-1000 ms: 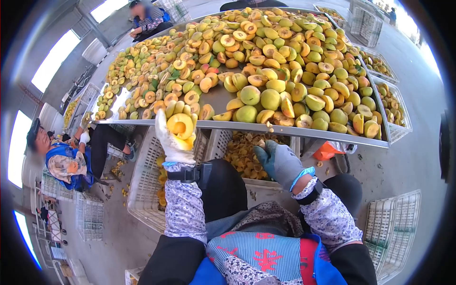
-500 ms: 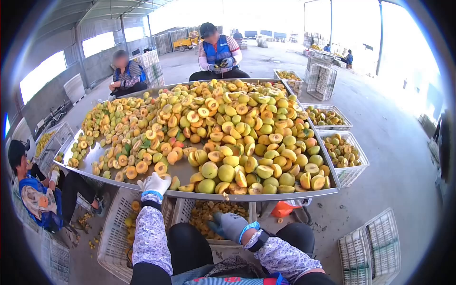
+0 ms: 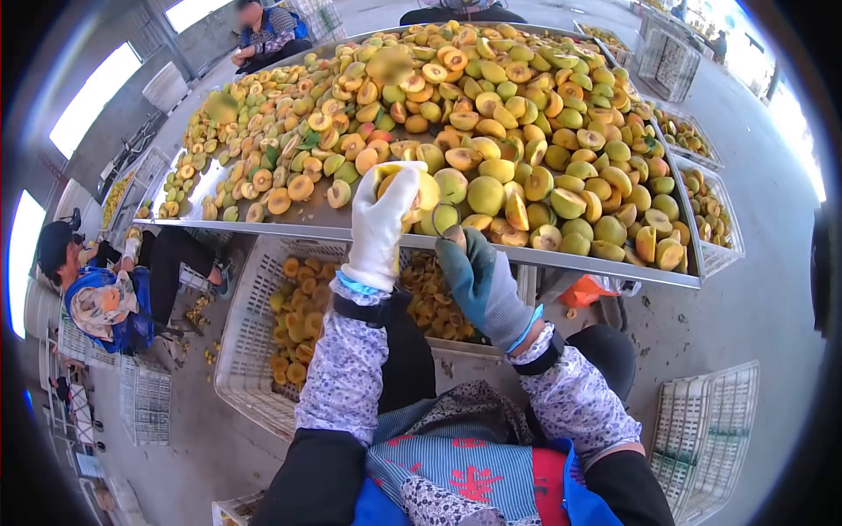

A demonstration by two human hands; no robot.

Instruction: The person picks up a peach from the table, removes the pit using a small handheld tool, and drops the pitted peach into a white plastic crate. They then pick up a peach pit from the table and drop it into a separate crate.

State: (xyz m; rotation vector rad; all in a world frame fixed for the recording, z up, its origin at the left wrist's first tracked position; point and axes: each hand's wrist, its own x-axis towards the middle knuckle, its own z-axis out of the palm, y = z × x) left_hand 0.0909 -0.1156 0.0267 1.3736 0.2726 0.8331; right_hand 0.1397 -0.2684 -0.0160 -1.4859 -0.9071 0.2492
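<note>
My left hand (image 3: 379, 232), in a white glove, is closed around a yellow peach (image 3: 426, 195) above the front edge of the metal tray table (image 3: 605, 271). Just right of it, my right hand (image 3: 487, 285) wears a grey and blue glove. Its fingers grip a small pitting tool (image 3: 454, 234) with a stubby handle and a thin curved wire loop, which points toward the held peach. Halved and whole peaches (image 3: 526, 114) are heaped across the tray, right behind both hands.
Below the tray, a white crate (image 3: 235, 368) holds peach halves, and another beside it contains small fruit pieces (image 3: 436, 302). Filled crates (image 3: 721, 254) line the right side. A stacked crate (image 3: 706, 430) stands lower right. Co-workers sit left (image 3: 114, 289) and behind the tray (image 3: 263, 35).
My left hand has risen from the tray's edge and now holds a peach. My right hand has come up from over the lower crate to beside it. The view has tilted downward.
</note>
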